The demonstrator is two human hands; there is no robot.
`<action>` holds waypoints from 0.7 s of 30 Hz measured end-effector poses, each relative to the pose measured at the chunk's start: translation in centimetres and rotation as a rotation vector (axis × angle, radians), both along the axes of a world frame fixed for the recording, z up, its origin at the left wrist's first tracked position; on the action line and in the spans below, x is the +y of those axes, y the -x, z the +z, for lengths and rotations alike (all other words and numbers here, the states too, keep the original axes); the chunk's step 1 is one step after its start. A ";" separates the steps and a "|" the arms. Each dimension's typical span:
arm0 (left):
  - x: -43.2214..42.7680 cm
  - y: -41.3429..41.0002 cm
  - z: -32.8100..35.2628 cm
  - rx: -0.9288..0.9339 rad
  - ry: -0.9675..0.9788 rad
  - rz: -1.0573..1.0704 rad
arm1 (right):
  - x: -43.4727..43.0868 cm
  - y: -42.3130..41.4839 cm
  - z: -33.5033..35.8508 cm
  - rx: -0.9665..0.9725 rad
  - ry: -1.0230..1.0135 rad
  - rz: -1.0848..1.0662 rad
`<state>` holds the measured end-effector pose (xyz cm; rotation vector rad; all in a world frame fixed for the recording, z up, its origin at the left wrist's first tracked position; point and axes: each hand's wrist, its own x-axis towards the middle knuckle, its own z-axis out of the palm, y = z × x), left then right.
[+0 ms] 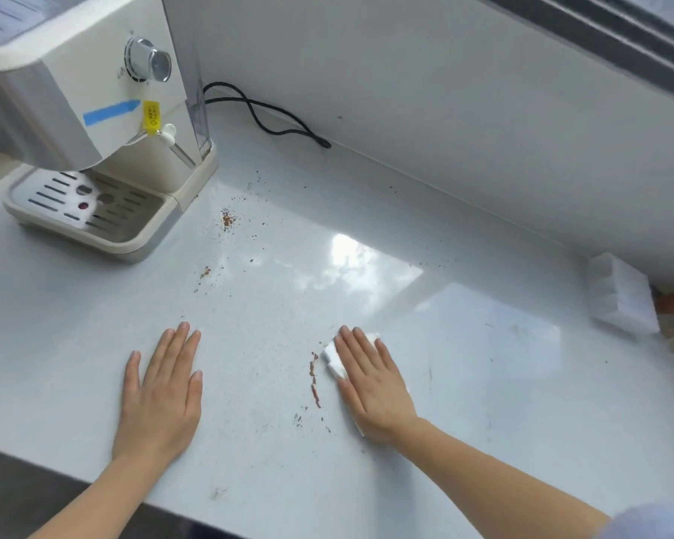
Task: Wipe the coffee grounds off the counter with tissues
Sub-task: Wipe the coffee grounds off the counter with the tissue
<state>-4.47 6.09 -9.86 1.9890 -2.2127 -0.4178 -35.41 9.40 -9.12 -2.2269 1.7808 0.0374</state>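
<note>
Pressing tissue (333, 357) under right hand (370, 387) on speckled counter (464, 363).

I see two bare forearms, a left hand (160, 390) and a right hand (374, 387) without rings or watch, and a pale blue sleeve (654, 523) at near right.

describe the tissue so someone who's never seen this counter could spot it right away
Start at the espresso machine at the far left of the white counter, then come to the near edge. The tissue lies flat under the right hand, the only white wad, beside a brown streak of coffee grounds.
</note>
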 end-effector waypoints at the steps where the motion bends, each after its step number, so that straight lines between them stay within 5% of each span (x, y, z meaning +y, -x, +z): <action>1: 0.0 0.1 0.0 0.000 0.000 -0.001 | 1.4 -1.1 0.1 -0.014 0.008 0.009; 7: 0.2 0.1 0.2 0.009 0.014 -0.006 | 7.0 -5.7 0.1 -0.085 0.069 -0.090; 12: 0.2 0.2 0.2 0.008 0.015 -0.011 | 8.3 -3.2 0.3 -0.330 0.187 -0.532; 21: 0.2 0.1 0.1 -0.002 0.000 -0.031 | 11.0 0.3 0.2 0.039 0.058 -0.770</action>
